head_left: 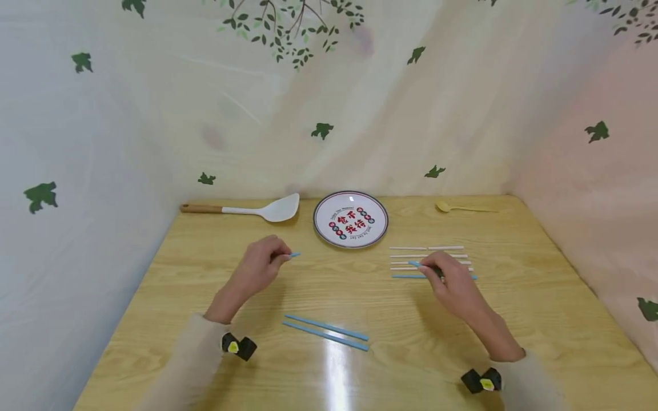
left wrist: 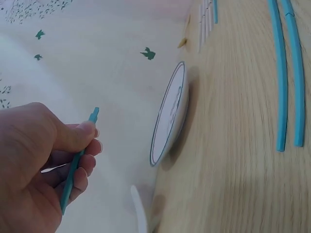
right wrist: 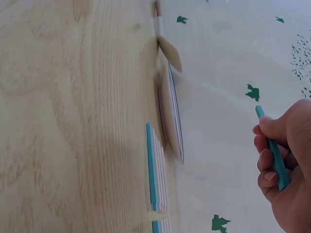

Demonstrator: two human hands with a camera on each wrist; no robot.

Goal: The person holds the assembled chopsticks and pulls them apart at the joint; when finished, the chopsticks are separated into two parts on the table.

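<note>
My left hand pinches a short blue chopstick piece between thumb and fingers, above the table's left half. The piece has a narrower stepped tip that sticks out past the thumb. Over on the right, my right hand grips another short blue stick piece, its plain end showing beyond the thumb. Beneath that hand lies a row of pale chopsticks with one blue chopstick nearest me, partly hidden by the hand. Two blue chopsticks lie side by side, slanted, at the front middle.
At the back of the wooden table stands a white plate with red printed characters. A white spatula with a wooden handle lies left of it, a small yellow spoon to the right. Leaf-patterned cloth encloses the back and sides.
</note>
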